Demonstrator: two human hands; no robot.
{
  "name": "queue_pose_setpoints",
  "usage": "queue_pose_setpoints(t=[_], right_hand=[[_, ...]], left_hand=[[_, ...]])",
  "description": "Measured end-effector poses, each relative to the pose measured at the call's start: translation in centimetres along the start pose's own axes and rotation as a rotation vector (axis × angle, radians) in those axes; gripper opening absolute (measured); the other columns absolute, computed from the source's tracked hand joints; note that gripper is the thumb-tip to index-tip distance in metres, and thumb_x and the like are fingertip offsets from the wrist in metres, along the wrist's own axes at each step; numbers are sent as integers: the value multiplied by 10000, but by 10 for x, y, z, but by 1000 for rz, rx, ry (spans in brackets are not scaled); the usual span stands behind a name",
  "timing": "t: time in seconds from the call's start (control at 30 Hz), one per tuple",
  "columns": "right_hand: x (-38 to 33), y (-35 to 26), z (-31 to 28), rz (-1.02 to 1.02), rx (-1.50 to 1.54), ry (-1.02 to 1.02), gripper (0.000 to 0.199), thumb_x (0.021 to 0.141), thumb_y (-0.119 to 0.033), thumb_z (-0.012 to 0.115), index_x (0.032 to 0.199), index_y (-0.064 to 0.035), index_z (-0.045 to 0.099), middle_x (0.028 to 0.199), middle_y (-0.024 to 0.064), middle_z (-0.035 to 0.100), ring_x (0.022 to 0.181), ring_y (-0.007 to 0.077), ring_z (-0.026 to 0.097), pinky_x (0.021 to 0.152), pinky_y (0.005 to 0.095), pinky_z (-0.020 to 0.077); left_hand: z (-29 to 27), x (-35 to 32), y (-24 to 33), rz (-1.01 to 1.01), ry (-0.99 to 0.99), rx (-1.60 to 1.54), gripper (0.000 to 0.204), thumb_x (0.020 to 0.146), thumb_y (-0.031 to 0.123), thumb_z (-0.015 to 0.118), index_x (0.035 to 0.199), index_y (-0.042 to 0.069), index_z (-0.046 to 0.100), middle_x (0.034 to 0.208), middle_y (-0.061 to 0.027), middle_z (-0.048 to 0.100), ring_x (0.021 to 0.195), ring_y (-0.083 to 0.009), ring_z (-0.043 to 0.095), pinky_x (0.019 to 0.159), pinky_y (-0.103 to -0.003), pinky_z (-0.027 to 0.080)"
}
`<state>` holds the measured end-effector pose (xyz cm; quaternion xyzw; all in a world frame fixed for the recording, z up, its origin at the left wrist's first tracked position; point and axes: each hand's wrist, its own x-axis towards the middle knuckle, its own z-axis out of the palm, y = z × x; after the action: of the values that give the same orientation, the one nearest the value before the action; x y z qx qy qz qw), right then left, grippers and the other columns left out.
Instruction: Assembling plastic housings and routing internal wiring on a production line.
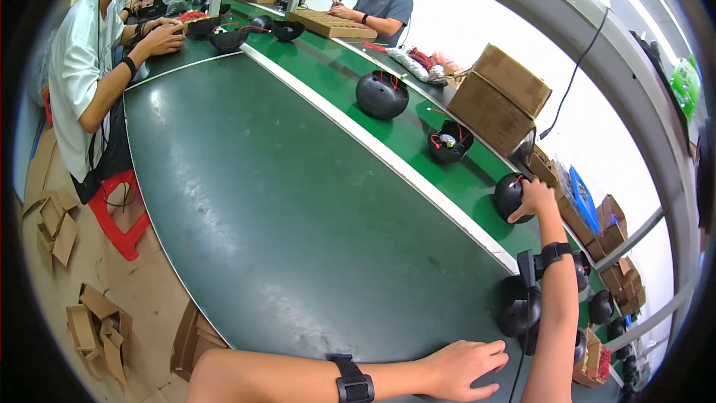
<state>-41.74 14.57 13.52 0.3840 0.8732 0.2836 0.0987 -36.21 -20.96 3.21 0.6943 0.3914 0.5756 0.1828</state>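
Note:
On the green conveyor belt at the right, my right hand (535, 200) grips a black round shell (509, 198) from its right side, thumb and fingers spread round it. A short red wire shows on that shell. My left hand (466, 370) hovers low over the dark green worktable (298, 201), near its right end, fingers apart and holding nothing. Beyond its fingertips sits another black round shell (516, 306), partly hidden by a dark device by my right wrist. Farther up the belt are an open black shell with wires (450, 142) and a closed black ball (382, 95).
A white rail (388, 157) divides the worktable from the belt. Cardboard boxes (498, 97) line the belt's far side. One person (89, 75) works at the left beside a red stool (123, 216); another (384, 4) works across the belt. More black shells (601, 306) lie at the right.

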Motion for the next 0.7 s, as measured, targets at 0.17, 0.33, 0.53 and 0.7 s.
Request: queue_pose_setpoints(t=[0.17, 0.33, 0.53, 0.7], right_hand=[[-2, -40, -76, -268, 169, 327, 517, 582, -247, 817, 1022, -37, 646, 1016, 183, 652, 966, 340, 639, 819, 424, 534], [49, -89, -62, -584, 255, 681, 342, 663, 29, 622, 990, -68, 650, 1025, 98, 655, 1018, 290, 603, 831, 401, 510], [70, -101, -10, -570, 196, 714, 163, 690, 1, 619, 815, -94, 663, 865, 51, 635, 969, 239, 593, 843, 379, 460], [42, -96, -16, -556, 341, 682, 198, 658, -99, 724, 853, -73, 700, 882, 71, 630, 963, 244, 548, 850, 379, 430]], left_hand=[[0, 6, 3, -26, -68, 13, 302, 746, 310, 666, 812, 43, 540, 835, -136, 509, 774, -340, 569, 653, -446, 453], [1, 3, -3, 34, -57, -3, 281, 724, 293, 664, 783, 38, 561, 822, -144, 530, 753, -346, 574, 648, -449, 456], [17, 3, -12, 31, 26, 56, 304, 697, 310, 667, 708, 24, 565, 788, -167, 559, 745, -356, 587, 655, -455, 469], [17, 2, -16, -29, 52, 272, 255, 736, 296, 681, 740, 52, 605, 780, -141, 587, 671, -313, 583, 642, -427, 478]])
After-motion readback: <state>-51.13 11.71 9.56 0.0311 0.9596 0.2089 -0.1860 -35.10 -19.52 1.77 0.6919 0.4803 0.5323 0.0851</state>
